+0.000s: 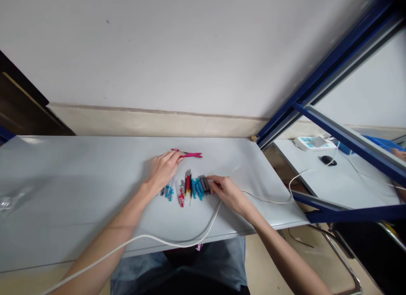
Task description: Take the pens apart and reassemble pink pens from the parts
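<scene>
My left hand (165, 168) reaches to the back of the group, its fingertips closed on a pink pen (192, 155). Another slim pen with a pink end (175, 150) lies just beyond those fingers. At the right end of a row of pen parts, my right hand (226, 192) has its fingers closed about a grey pen barrel (208, 186), partly hidden by them. Beside it are blue barrels (197, 189), then red and black refills (188, 183). Clear parts with red tips (181, 197) and blue tips (169, 193) lie nearer my left wrist.
A white cable (177, 245) runs across the grey table (95, 168) and over its front edge. Clear plastic (6, 204) lies far left. Past the blue frame (336, 125), another table holds a white device (314, 142) and black mouse (328, 160); a person's hand shows at the edge.
</scene>
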### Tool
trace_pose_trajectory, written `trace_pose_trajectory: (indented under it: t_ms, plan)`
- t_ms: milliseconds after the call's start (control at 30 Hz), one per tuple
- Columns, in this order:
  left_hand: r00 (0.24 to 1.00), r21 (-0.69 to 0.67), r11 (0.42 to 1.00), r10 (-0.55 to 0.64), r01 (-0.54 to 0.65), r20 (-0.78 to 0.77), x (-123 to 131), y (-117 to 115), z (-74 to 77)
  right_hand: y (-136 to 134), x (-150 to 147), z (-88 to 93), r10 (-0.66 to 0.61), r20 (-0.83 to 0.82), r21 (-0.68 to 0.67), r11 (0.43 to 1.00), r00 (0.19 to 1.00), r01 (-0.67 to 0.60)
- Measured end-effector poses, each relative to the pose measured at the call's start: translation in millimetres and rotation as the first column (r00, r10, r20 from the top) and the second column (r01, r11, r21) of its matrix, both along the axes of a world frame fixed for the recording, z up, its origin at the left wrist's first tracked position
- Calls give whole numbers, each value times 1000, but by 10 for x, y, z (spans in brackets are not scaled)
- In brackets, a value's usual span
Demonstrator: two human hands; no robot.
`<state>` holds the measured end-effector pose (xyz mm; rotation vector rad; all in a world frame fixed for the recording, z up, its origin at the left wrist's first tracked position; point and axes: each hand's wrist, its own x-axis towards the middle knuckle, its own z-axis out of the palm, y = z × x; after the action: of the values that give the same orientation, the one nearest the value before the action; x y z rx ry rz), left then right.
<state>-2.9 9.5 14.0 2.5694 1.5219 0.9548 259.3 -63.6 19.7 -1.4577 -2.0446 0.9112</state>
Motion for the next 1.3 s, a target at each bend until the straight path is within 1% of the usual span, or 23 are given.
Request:
trace_pose_trajectory:
  t_ms: [100, 167, 200, 233, 267, 333, 367, 400, 467, 533, 567, 667, 767, 867, 967, 1000, 1067, 1167, 1233, 1300]
  plan:
    - [1000, -17, 1000, -17, 17, -5, -2, 3, -10, 245, 45, 2, -33, 29, -16, 999, 999, 33]
    - [999, -22, 999, -32, 31, -20, 1, 4, -21, 486, 24, 63, -74, -36, 19, 997, 997, 75]
    - [999, -24, 999, -37, 36, -37, 2, 5, -26, 609, -9, 106, -75, -112, 65, 994, 991, 83]
    - [997, -26, 999, -42, 40, -61, 1, 6, -31, 724, -57, 151, -65, -206, 106, 990, 976, 88]
    - [995, -27, 999, -47, 45, -89, -1, 9, -33, 824, -119, 192, -33, -261, 136, 988, 965, 71]
    - [988, -22, 998, -60, 57, -145, -10, 16, -29, 961, -270, 241, 45, -255, 185, 983, 966, 3]
    - [984, -12, 998, -61, 60, -167, -14, 18, -22, 994, -350, 244, 88, -213, 219, 975, 973, -40]
    - [980, 4, 998, -60, 62, -188, -17, 18, -11, 1006, -427, 233, 123, -144, 264, 961, 982, -82]
    - [972, 50, 996, -56, 69, -229, -13, 10, 17, 975, -555, 184, 172, 43, 367, 914, 984, -176]
    - [965, 99, 992, -49, 76, -257, 8, -12, 42, 898, -636, 131, 172, 213, 443, 860, 962, -252]
    - [963, 115, 990, -50, 83, -263, 24, -28, 50, 852, -658, 115, 158, 273, 468, 840, 949, -275]
    - [966, 111, 990, -54, 85, -252, 84, -75, 52, 733, -673, 119, 77, 390, 515, 808, 918, -286]
    - [966, 64, 996, -51, 69, -253, 130, -91, 42, 680, -635, 157, 28, 467, 522, 798, 884, -301]
    - [957, 34, 997, -52, 65, -284, 132, -68, 46, 684, -574, 166, 53, 497, 483, 812, 866, -327]
    - [953, 4, 999, -50, 53, -299, 106, -50, 50, 698, -534, 134, 92, 485, 406, 857, 870, -317]
    - [955, -23, 999, -36, 30, -294, 98, -51, 48, 701, -530, 118, 93, 458, 394, 870, 884, -296]
    - [959, -98, 995, 7, -36, -283, 89, -60, 36, 701, -537, 87, 75, 359, 411, 882, 930, -230]
    - [961, -175, 979, 52, -103, -272, 83, -73, 11, 698, -560, 66, 62, 189, 471, 870, 980, -146]
    - [964, -177, 978, 61, -109, -259, 77, -72, -2, 697, -570, 68, 71, 157, 483, 864, 985, -139]
    - [966, -165, 981, 56, -100, -253, 66, -62, -10, 701, -572, 67, 64, 174, 456, 879, 983, -138]
